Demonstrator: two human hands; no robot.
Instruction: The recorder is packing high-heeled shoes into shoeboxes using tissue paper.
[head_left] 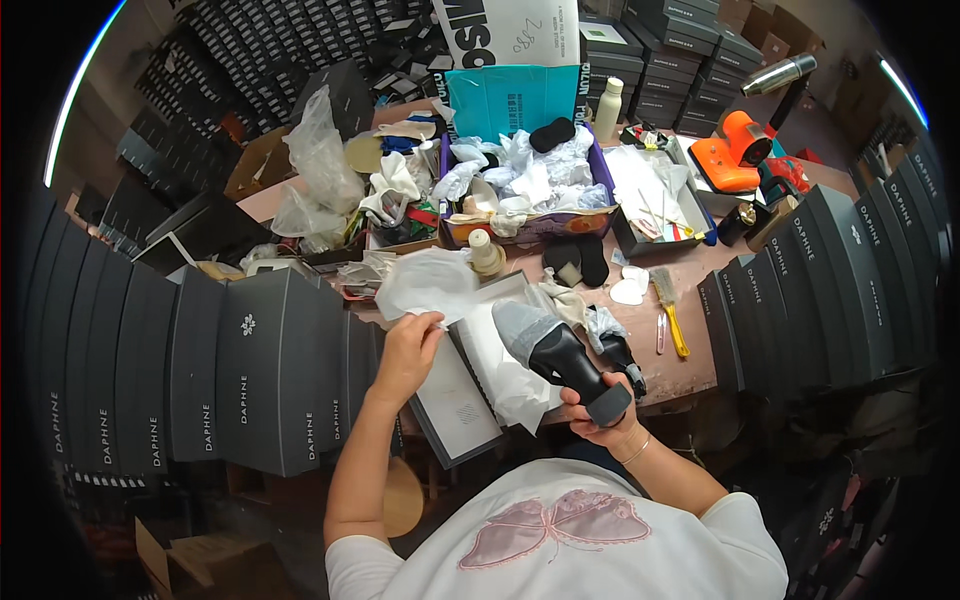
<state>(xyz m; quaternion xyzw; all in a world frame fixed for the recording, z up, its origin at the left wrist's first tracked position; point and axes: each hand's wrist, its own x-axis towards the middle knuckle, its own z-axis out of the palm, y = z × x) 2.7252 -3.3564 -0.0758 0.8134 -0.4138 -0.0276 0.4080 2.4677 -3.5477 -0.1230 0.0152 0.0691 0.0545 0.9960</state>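
Note:
My right hand [612,420] is wrapped round the heel end of a black shoe [572,362] with a block heel. A translucent cover [522,328] wraps the shoe's toe, which points up and left. Between thumb and fingers my left hand [407,352] pinches the edge of a translucent plastic bag [428,285]. A second black shoe [622,362], partly hidden behind my right hand, lies on the table with a pale wrapping at one end. Below and between my hands rests an open shoe box [452,405] with white paper [520,392] spilling over its side.
Stacks of dark shoe boxes [275,370] rise at left and more boxes [815,290] at right. A yellow-handled brush [672,318] and black pads [592,262] lie on the pink table [690,377]. Behind them stand a purple-edged bin [608,195] of crumpled paper and an orange device [730,155].

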